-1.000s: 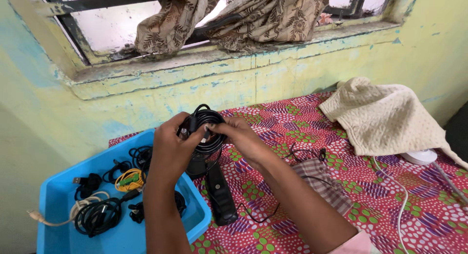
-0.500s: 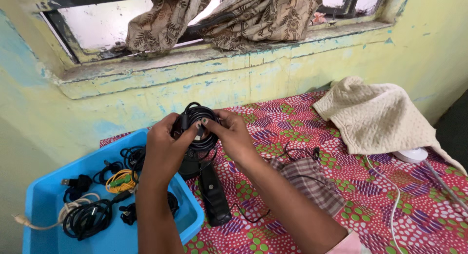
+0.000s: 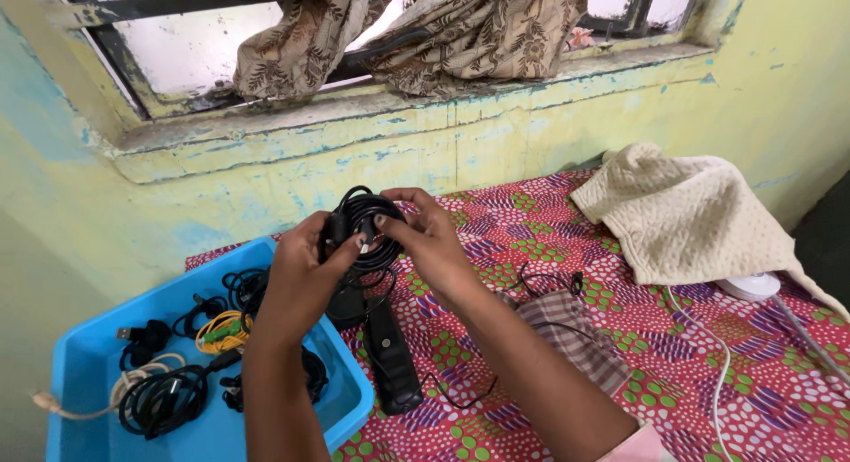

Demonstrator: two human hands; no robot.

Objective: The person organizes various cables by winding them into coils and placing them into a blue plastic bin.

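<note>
I stand at a table under a red patterned cloth (image 3: 673, 338), pushed against a peeling yellow-green wall (image 3: 496, 152) with a curtained window on the far side. The blue tub (image 3: 88, 373) on the near left is cut off by the frame and its tangled cords are hard to tell apart. My left hand (image 3: 297, 280) and right hand (image 3: 434, 245) are both clamped on the coiled black cable (image 3: 367, 240), held between them above the tub's right edge.
</note>
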